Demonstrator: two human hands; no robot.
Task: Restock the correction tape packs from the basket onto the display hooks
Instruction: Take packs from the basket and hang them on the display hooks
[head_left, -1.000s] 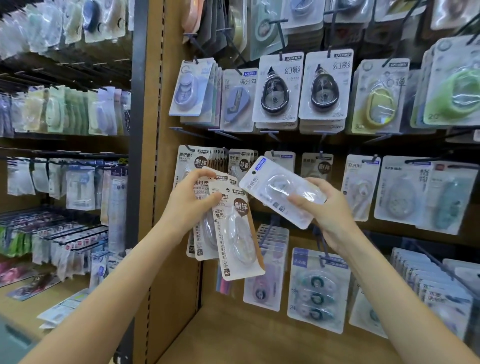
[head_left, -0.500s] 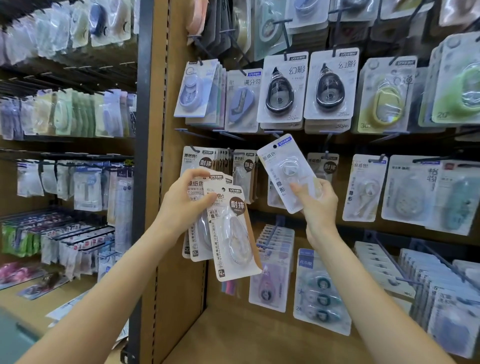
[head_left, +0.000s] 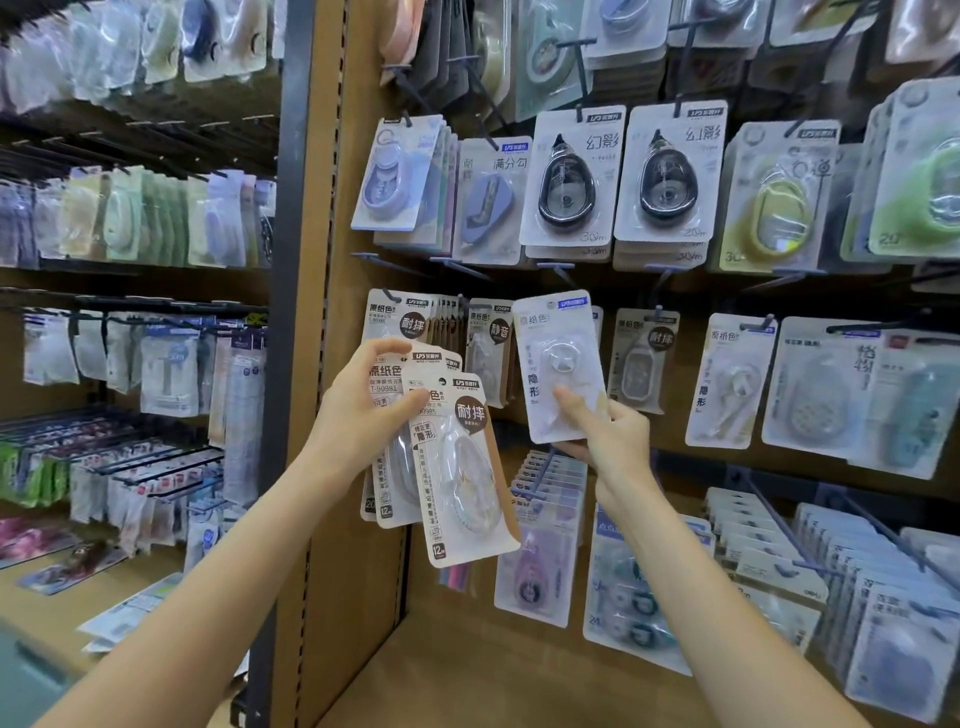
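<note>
1. The right hand (head_left: 608, 441) pinches the lower edge of a single white card pack with a clear blister and a pale round correction tape (head_left: 561, 364), thumb on the front and fingers behind. It holds the pack upright against the middle row of the brown pegboard display wall (head_left: 519, 670).
2. The pack's top edge sits level with a black wire display hook (head_left: 662, 278) of that row. Whether its hang hole has caught a hook I cannot tell.
3. The left hand (head_left: 363, 415) grips a fanned bunch of spare white correction tape packs with dark round labels (head_left: 457, 467), fingers curled over their upper edges, near the wall's left edge.
4. The basket is not in view.
5. The step in hand looks like hanging this one pack on its hook, with several still to go.
6. Next, the hang hole likely needs lining up with the hook tip and sliding back toward the packs of the same kind. A tilted card could miss the tip.
</note>
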